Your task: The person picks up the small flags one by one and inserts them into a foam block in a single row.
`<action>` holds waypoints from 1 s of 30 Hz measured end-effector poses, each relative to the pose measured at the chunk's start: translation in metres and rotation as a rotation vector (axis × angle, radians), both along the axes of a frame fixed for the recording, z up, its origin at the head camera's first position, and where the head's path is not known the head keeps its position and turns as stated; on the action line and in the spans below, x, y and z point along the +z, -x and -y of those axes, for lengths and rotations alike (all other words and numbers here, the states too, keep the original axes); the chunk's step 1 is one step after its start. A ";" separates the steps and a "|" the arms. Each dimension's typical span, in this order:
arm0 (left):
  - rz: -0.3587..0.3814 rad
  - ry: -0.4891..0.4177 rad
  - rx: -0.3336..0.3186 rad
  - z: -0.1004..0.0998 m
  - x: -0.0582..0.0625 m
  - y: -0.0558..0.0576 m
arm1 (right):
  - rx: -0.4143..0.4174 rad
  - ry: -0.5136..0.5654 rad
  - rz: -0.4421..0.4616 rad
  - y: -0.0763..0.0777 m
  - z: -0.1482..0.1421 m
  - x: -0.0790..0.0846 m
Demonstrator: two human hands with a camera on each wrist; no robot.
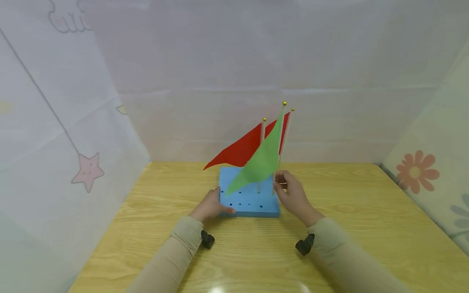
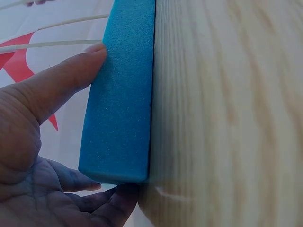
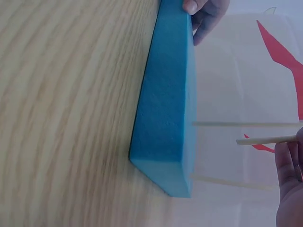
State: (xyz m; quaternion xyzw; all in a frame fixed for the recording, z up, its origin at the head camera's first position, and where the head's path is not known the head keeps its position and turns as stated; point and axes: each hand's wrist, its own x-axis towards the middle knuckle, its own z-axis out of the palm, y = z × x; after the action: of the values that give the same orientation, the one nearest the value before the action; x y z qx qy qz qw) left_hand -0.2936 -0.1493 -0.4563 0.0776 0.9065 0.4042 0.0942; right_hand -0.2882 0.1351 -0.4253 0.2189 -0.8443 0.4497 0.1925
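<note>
A blue foam block (image 1: 253, 213) with several small holes lies on the table. My left hand (image 1: 210, 205) holds its near left corner, the thumb (image 2: 66, 78) on the top face and the fingers round the side. Two red flags, one in front (image 1: 242, 148) and one partly hidden (image 1: 270, 128), stand on thin sticks in the block. Above the block's right part, my right hand (image 1: 293, 199) pinches the stick of a green flag (image 1: 261, 160). In the right wrist view the lower end of that stick (image 3: 255, 140) hangs free, apart from the block.
The wooden table (image 1: 154, 228) spreads out around the block. White patterned sheets (image 1: 220, 53) hang behind it and at both sides. Gold balls (image 1: 284, 103) top the flag sticks. Each wrist carries a small black camera (image 1: 207, 239).
</note>
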 end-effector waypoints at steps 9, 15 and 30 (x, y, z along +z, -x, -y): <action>-0.010 0.008 -0.012 -0.003 -0.001 0.000 | 0.002 0.008 0.056 0.007 0.015 -0.007; 0.002 0.017 0.021 -0.004 0.000 0.000 | 0.019 0.024 0.029 0.011 0.030 -0.006; -0.010 0.035 0.004 -0.003 -0.001 0.003 | 0.059 0.015 0.057 0.021 0.074 -0.007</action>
State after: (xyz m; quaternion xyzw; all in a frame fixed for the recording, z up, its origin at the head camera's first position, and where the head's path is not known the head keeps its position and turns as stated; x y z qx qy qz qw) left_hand -0.2961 -0.1461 -0.4574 0.0764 0.9141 0.3880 0.0901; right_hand -0.3090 0.0608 -0.4327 0.2296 -0.8391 0.4676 0.1567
